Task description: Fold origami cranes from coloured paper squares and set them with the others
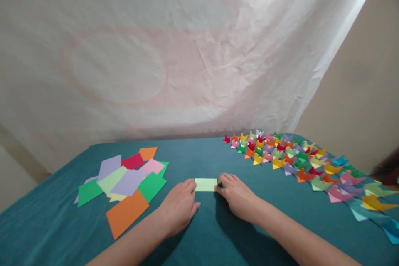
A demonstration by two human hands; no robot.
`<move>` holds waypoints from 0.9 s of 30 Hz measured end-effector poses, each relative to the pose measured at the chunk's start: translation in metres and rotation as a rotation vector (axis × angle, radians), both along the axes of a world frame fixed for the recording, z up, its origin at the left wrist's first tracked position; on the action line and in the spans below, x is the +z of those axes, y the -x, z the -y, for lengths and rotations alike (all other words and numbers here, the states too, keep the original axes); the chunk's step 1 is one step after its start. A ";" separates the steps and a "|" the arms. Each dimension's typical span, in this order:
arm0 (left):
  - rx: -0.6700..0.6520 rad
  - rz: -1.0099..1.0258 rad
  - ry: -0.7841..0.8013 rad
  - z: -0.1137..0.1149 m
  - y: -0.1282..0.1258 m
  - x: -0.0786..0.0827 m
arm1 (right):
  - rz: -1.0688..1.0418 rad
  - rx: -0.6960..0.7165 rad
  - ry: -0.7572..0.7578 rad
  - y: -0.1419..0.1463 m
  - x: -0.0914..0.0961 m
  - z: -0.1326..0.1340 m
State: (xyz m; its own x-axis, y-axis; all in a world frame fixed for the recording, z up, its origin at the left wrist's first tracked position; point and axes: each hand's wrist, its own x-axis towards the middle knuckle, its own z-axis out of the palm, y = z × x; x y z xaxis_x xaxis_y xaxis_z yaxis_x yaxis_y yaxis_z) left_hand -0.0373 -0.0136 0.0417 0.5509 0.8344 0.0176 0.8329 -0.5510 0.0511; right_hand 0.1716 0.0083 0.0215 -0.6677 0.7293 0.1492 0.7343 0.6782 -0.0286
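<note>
A pale green paper, apparently folded into a small rectangle, lies flat on the table between my hands. At its left end is my left hand, with bent fingers pressed together and holding that edge down; its thumb sticks out below, off the paper. My right hand is closed at the other end, thumb and forefinger pinching the right edge. Fingers partly hide both ends of the paper.
Overlapping coloured paper sheets lie on the left of the teal-covered table. Rows of small folded paper birds stand along the right side. Behind the table hangs a pale cloth.
</note>
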 end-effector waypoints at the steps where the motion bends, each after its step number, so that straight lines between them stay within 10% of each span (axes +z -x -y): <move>1: -0.001 -0.008 0.001 0.001 -0.001 0.000 | 0.007 -0.005 0.009 -0.002 0.001 0.001; 17: -0.181 0.239 -0.055 -0.011 0.035 -0.025 | -0.286 -0.138 0.316 0.028 -0.007 -0.044; 27: -0.059 0.528 0.068 -0.045 0.027 -0.024 | -0.383 -0.310 0.562 0.031 -0.017 -0.067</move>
State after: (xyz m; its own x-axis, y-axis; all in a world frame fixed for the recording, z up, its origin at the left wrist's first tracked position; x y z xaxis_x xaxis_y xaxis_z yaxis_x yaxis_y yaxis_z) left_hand -0.0645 0.0317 0.0177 0.5281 0.8110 0.2519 0.6517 -0.5772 0.4921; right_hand 0.1408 0.0748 0.0049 -0.3957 0.9104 -0.1206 0.7586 0.2500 -0.6017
